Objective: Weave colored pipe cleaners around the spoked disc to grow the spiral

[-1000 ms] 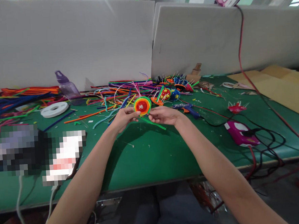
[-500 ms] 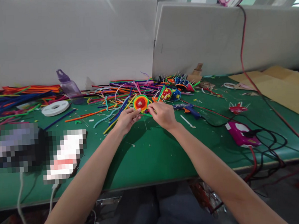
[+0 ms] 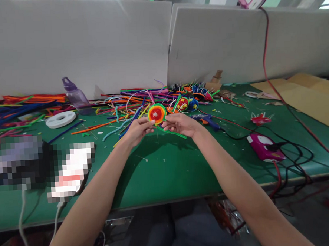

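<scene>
A round coil of pipe cleaners (image 3: 156, 114), red at the centre with orange, yellow and green rings, is tilted up over the green table. My left hand (image 3: 138, 131) pinches its lower left edge between thumb and fingers. At the lower right edge, my right hand (image 3: 183, 124) is closed on the green pipe cleaner (image 3: 179, 134) of the outer ring, whose loose tail sticks out below that hand to the right. Exactly where the right fingertips grip is partly hidden. Just behind lie round star-patterned pieces, one red (image 3: 182, 103) and one blue (image 3: 193, 104).
Loose pipe cleaners (image 3: 108, 122) spread along the back with a purple bottle (image 3: 77, 95) and a white spool (image 3: 60, 119). A blue glue gun (image 3: 209, 121) and a magenta power box (image 3: 264, 146) with tangled cables lie right. A blurred phone-like object (image 3: 72, 171) lies left.
My right hand has turned, its fingers now stretched toward the coil rather than bunched. The green tail has come into view beneath it. The coil has shifted slightly; my left hand keeps its pinch.
</scene>
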